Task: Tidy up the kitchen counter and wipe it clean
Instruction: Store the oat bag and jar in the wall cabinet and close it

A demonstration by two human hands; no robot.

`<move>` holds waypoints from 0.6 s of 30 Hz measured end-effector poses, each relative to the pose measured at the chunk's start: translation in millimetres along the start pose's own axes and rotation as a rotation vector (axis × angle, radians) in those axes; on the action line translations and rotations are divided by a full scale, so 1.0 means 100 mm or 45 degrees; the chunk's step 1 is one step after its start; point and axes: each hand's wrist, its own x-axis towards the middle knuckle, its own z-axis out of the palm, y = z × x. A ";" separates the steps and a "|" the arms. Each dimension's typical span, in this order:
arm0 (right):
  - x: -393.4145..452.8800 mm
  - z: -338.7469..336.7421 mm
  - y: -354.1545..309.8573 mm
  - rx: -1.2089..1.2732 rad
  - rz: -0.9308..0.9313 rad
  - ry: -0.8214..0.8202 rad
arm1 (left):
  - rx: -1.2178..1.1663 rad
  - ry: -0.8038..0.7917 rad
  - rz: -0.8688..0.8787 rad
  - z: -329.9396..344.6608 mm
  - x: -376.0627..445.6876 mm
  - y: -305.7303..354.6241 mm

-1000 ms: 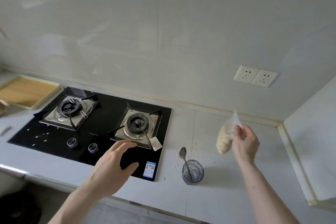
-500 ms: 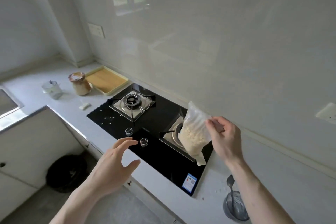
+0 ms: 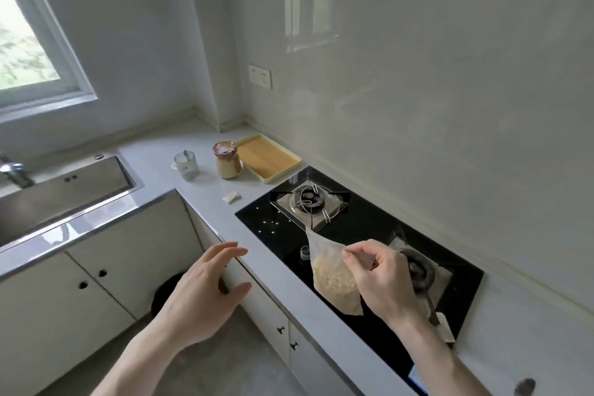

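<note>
Head view, reading from our left: a sink (image 3: 61,193) sits far out beyond our left hand (image 3: 205,296), which hovers empty with fingers spread wide over the cabinet edge, touching nothing. Ahead of that hand and well apart from it, on the tabletop (image 3: 205,202), we count one clear cup (image 3: 186,164), one jar (image 3: 227,159) with a paper-covered mouth, one wooden tray (image 3: 266,156) and one small crumpled scrap (image 3: 231,197). Between the tray and our right hand lies one black stove (image 3: 369,235) with two burners; a scatter of pale grains (image 3: 268,224) lies on its near-left glass.

Our right hand (image 3: 382,280) pinches one plastic bag (image 3: 331,273) by its upper edge, fingers closed on the film; the bag hangs over the stove front, its long axis running from a top corner pointing away-left down to a heavy bottom corner near us. The grain fills the lower half.

We judge the jar is where the bag goes, since both hold similar grain. It lies forward and to the left of both hands, and the left hand is nearer to it, so that hand could steady the jar while the right carries the bag across.
</note>
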 end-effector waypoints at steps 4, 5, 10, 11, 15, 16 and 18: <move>0.05 0.38 -0.19 0.050 0.044 0.022 | 0.013 0.021 0.004 -0.33 -0.01 -0.40; 0.06 0.47 -0.24 0.071 0.057 0.025 | 0.023 0.019 0.003 -0.40 -0.01 -0.51; 0.08 0.98 -0.46 0.145 0.076 0.053 | 0.057 0.035 -0.045 -0.71 -0.04 -0.98; 0.09 1.05 -0.48 0.151 0.077 0.055 | 0.052 0.040 -0.057 -0.75 -0.04 -1.04; 0.17 1.31 -0.55 0.165 0.073 0.030 | 0.016 0.038 -0.092 -0.84 -0.07 -1.26; 0.22 1.38 -0.57 0.166 0.067 0.025 | 0.009 0.045 -0.101 -0.87 -0.05 -1.33; 0.31 1.49 -0.59 0.168 0.060 0.019 | 0.004 0.047 -0.112 -0.90 -0.02 -1.42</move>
